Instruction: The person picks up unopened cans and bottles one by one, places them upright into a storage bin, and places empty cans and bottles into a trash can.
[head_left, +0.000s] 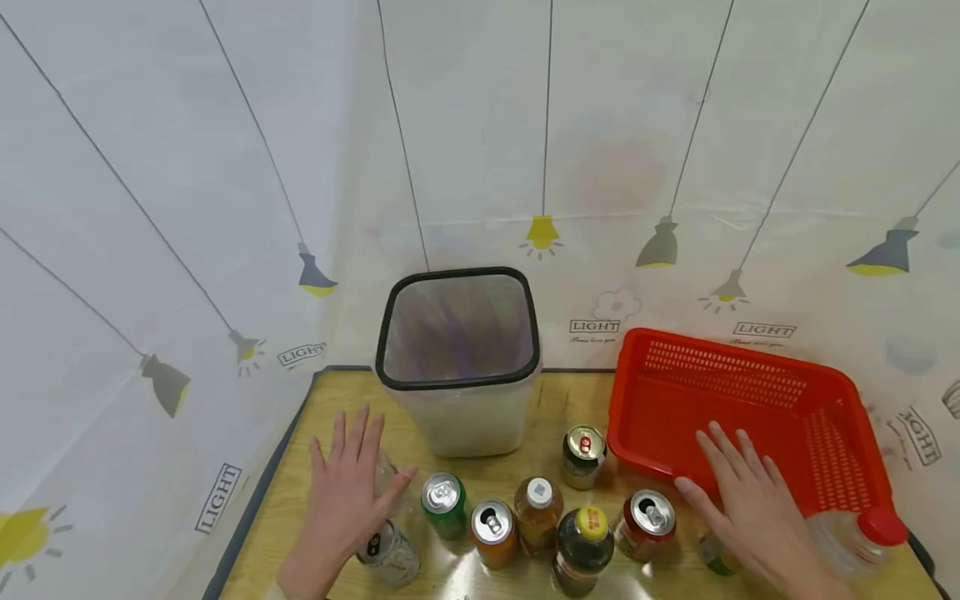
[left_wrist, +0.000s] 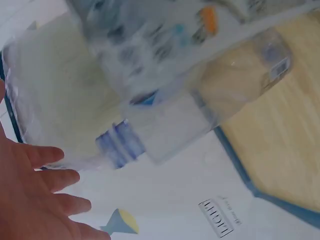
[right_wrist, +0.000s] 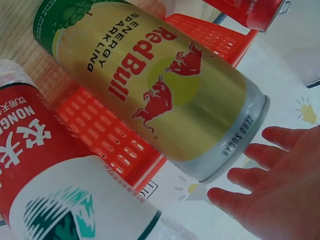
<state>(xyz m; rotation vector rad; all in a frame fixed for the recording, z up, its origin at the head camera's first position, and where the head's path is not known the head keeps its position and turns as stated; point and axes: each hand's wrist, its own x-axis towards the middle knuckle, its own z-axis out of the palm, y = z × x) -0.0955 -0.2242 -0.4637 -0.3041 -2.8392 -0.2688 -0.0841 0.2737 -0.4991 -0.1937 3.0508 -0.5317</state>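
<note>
My left hand (head_left: 341,504) hovers with fingers spread beside a clear plastic bottle (left_wrist: 172,125) and a whitish printed can (head_left: 393,557), holding nothing. My right hand (head_left: 757,517) is also spread, over the front edge of the red basket (head_left: 626,400). Beneath it is a gold and green Red Bull can (right_wrist: 170,85), mostly hidden in the head view. To its right lies a clear bottle with a red cap (head_left: 881,527), its red and white label (right_wrist: 85,200) showing in the right wrist view. Neither hand visibly grips anything.
A bin with a black rim (head_left: 457,385) stands at the back. Between the hands stand a green can (head_left: 444,504), orange can (head_left: 492,533), brown bottle (head_left: 538,517), dark yellow-capped bottle (head_left: 583,550), red can (head_left: 647,525) and gold-topped can (head_left: 583,457).
</note>
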